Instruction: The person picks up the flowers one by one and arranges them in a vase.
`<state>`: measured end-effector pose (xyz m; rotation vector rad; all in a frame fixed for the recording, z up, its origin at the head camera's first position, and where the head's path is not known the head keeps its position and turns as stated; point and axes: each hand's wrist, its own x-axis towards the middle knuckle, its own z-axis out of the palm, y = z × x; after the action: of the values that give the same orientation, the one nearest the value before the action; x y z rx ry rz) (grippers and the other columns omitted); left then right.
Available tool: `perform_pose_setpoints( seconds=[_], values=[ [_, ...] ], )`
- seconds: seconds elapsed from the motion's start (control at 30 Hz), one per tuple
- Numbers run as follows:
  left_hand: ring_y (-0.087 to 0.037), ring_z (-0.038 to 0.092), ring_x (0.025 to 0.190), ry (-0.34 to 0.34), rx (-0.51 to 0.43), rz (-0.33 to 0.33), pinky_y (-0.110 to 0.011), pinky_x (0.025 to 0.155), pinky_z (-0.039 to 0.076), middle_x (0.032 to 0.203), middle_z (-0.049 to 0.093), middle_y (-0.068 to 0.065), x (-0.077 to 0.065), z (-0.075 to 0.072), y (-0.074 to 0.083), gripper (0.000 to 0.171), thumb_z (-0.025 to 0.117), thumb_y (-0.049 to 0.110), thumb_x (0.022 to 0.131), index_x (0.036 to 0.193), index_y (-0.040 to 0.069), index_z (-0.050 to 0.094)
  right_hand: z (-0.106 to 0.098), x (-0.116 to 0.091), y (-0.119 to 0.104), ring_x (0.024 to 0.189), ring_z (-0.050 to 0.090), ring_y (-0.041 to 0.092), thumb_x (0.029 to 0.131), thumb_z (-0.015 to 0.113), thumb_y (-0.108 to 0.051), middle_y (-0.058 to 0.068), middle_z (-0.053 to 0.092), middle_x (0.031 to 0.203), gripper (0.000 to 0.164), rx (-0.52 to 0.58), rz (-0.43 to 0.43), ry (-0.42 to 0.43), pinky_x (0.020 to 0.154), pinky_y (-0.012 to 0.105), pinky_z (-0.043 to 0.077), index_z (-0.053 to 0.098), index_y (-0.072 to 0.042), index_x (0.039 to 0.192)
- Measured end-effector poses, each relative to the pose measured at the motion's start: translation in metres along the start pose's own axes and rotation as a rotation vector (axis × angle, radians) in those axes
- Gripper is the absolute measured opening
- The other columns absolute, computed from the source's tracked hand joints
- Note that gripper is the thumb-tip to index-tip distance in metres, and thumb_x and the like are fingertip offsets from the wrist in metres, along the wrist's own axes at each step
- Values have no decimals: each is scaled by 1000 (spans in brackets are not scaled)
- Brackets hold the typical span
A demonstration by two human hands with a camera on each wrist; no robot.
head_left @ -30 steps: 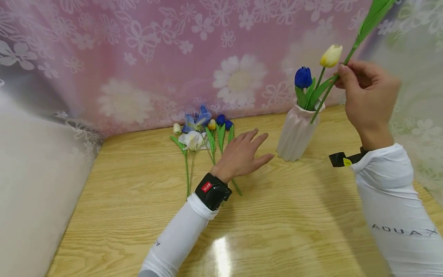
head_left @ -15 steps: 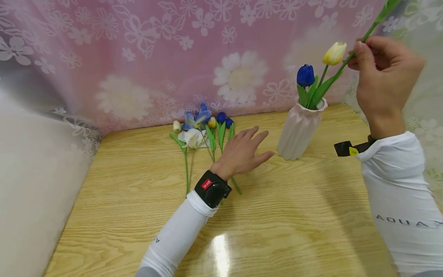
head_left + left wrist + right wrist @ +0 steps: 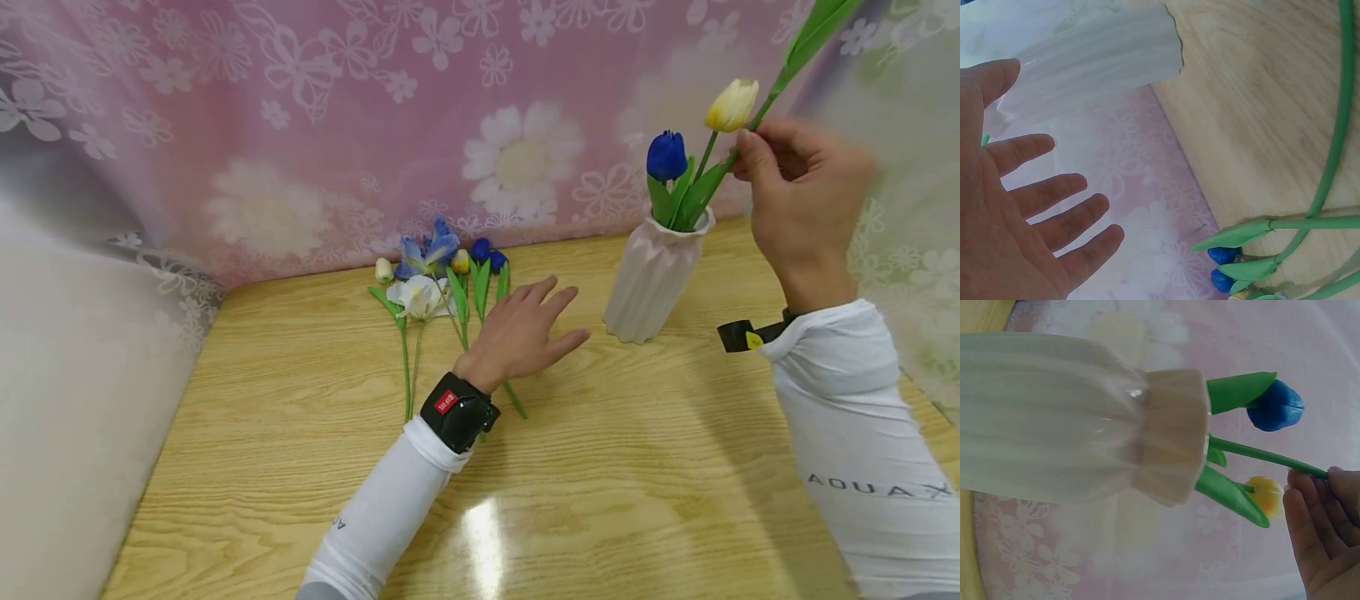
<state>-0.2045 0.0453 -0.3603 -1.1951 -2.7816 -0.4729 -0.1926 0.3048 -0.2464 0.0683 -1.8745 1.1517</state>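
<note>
With thumb and fingertips, my right hand (image 3: 813,204) pinches the green flower stem (image 3: 1266,455) above the vase's mouth. That stem's lower end passes inside the rim in the right wrist view. Its long leaf (image 3: 821,37) rises past the top edge of the head view, where the bloom is out of sight. The pale ribbed vase (image 3: 651,279) stands upright, holding a blue tulip (image 3: 667,156) and a white-and-yellow tulip (image 3: 731,106). Left of it, my left hand (image 3: 521,333) has its fingers spread, holds nothing and overlaps some stems lying on the table.
Several artificial flowers lie at the back of the wooden table (image 3: 300,467): a white bud (image 3: 384,270), a blue ruffled flower (image 3: 431,252), a white bloom (image 3: 417,298) and blue tulips (image 3: 480,249). A pink floral curtain (image 3: 375,142) hangs behind.
The stem in my right hand was in front of the vase, then rose up and right, and has come down with its end in the mouth. My left hand has hardly moved.
</note>
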Motion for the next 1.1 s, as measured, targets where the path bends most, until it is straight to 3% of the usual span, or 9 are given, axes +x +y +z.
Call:
perform_pose_setpoints(
  seconds=[0.23, 0.47, 0.67, 0.77, 0.9, 1.1],
  values=[
    [-29, 39, 132, -2, 6, -12, -45, 103, 37, 150, 36, -10, -4, 3, -3, 61, 46, 54, 96, 147, 20, 41, 5, -8, 11, 67, 63, 3, 90, 68, -15, 2, 71, 86, 20, -80, 42, -90, 69, 12, 49, 74, 0, 102],
    [-29, 40, 131, -5, -6, -20, -45, 101, 38, 149, 36, -11, -7, 5, -5, 60, 48, 52, 97, 146, 19, 42, 5, -16, 14, 66, 62, -3, 91, 67, -17, -9, 67, 84, 23, -149, 27, -129, 67, 9, 48, 74, 2, 103],
    [-30, 39, 132, -15, -36, -37, -47, 100, 39, 150, 35, -11, -10, 8, -6, 60, 47, 53, 96, 146, 20, 42, 3, -19, 14, 65, 58, -9, 93, 65, -20, -7, 67, 81, 25, -235, 22, -185, 65, 7, 44, 74, 0, 105],
    [-30, 39, 132, -18, -53, -46, -48, 99, 40, 150, 35, -10, -11, 9, -5, 61, 47, 54, 96, 146, 20, 42, 2, -22, 16, 66, 59, -10, 93, 64, -21, 1, 70, 85, 26, -245, 50, -202, 65, 7, 45, 73, -2, 107],
    [-29, 39, 132, -21, -56, -56, -48, 99, 40, 150, 35, -8, -13, 10, -6, 61, 46, 55, 96, 147, 21, 41, 3, -25, 19, 67, 60, -8, 92, 65, -22, 7, 72, 93, 26, -238, 95, -173, 65, 8, 46, 74, -3, 108],
    [-29, 38, 133, -21, -76, -64, -50, 100, 38, 150, 35, -8, -15, 12, -8, 60, 46, 54, 96, 146, 21, 42, 2, -30, 18, 66, 60, -5, 91, 67, -25, -5, 68, 84, 27, -244, 68, -105, 66, 8, 46, 75, -2, 104]
  ],
)
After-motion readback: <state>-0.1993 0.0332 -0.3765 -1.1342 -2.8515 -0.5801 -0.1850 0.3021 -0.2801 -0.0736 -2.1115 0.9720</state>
